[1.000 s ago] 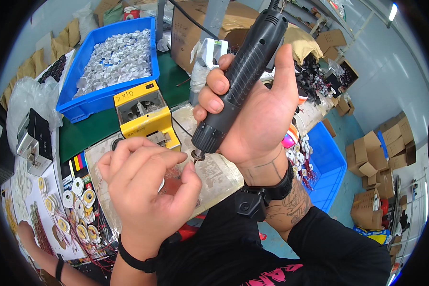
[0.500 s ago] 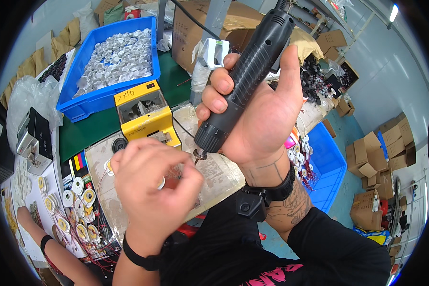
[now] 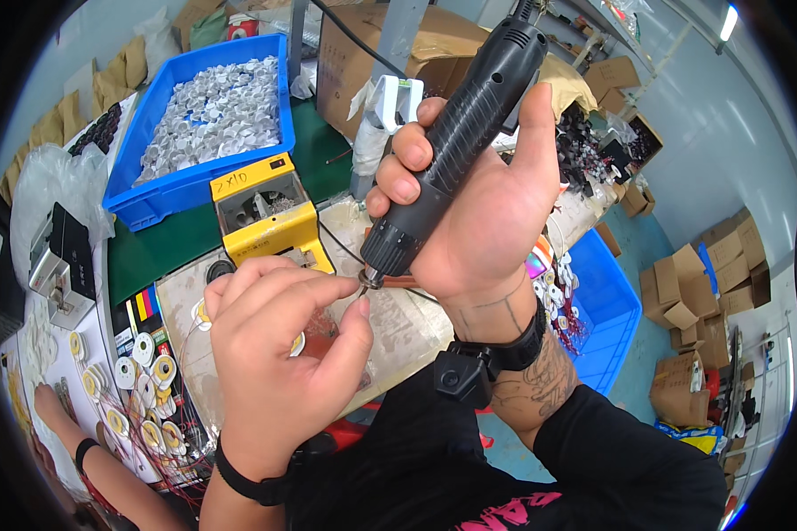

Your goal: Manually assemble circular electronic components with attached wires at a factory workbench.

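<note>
A black electric screwdriver (image 3: 447, 168) lies tilted in my right hand (image 3: 491, 234). The palm faces up, the fingers wrap round its barrel and the thumb stands free of it. Its tip points down toward my left hand (image 3: 279, 345). Thumb and forefinger of that hand pinch at the short metal bit (image 3: 364, 289) under the collar; whether a screw sits there is too small to tell. Just behind my left hand stands a yellow screw feeder (image 3: 279, 237) with small metal screws in its open top. White round parts with yellow centres lie partly hidden behind my left fingers.
A blue tray (image 3: 155, 205) of small white parts stands at the back left. Wired white discs (image 3: 150, 434) lie at the left, near another person's arm (image 3: 119, 473). A blue bin (image 3: 615, 305) is at the right, with cardboard boxes (image 3: 677, 288) beyond.
My left forefinger and thumb have come out of a curled, blurred pose and now meet at the screwdriver's tip. The right hand holds the screwdriver almost unmoved.
</note>
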A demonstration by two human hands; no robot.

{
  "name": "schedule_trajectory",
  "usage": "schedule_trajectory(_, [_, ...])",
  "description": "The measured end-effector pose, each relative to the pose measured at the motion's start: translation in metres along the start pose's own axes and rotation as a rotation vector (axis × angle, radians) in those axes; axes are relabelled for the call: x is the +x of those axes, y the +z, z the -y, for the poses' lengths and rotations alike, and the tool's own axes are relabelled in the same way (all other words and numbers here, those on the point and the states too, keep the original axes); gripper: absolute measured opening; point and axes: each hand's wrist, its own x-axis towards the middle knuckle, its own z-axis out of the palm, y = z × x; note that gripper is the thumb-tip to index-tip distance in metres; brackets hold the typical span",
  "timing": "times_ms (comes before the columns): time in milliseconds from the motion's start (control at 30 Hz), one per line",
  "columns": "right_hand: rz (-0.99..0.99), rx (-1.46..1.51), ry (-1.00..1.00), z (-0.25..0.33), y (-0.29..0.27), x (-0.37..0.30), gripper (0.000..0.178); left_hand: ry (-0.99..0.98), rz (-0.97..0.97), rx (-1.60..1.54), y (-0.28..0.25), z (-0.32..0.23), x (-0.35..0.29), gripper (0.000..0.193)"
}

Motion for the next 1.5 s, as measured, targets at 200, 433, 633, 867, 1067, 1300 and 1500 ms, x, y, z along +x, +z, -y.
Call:
schedule_trajectory(200, [0.006, 0.002, -0.001, -0.003, -0.001, 0.001, 0.076, 0.001, -0.046, 0.029, 0.005, 0.001, -0.001, 0.012])
schedule_trajectory(433, [-0.001, 0.016, 0.001, -0.002, -0.001, -0.001, 0.077, -0.040, 0.008, -0.056, 0.005, 0.005, 0.001, 0.009])
schedule_trajectory(633, [-0.028, -0.039, -0.052, 0.004, -0.003, 0.000, 0.077, -0.542, -0.084, -0.334, -0.003, 0.033, 0.013, 0.006])
schedule_trajectory(867, [-0.028, -0.014, -0.020, 0.003, -0.003, 0.000, 0.078, -0.082, 0.035, -0.070, 0.006, 0.014, 0.003, 0.011])
schedule_trajectory(1067, [-0.017, 0.001, -0.014, 0.001, -0.002, -0.001, 0.078, -0.074, 0.043, -0.091, 0.012, 0.009, -0.002, 0.014])
schedule_trajectory(1300, [-0.026, -0.019, -0.014, -0.001, -0.004, -0.003, 0.078, -0.074, 0.010, -0.076, 0.015, 0.009, -0.004, 0.009])
schedule_trajectory(1500, [-0.029, 0.004, 0.008, -0.002, -0.004, -0.005, 0.078, -0.061, -0.010, -0.042, 0.016, 0.005, -0.003, 0.008])
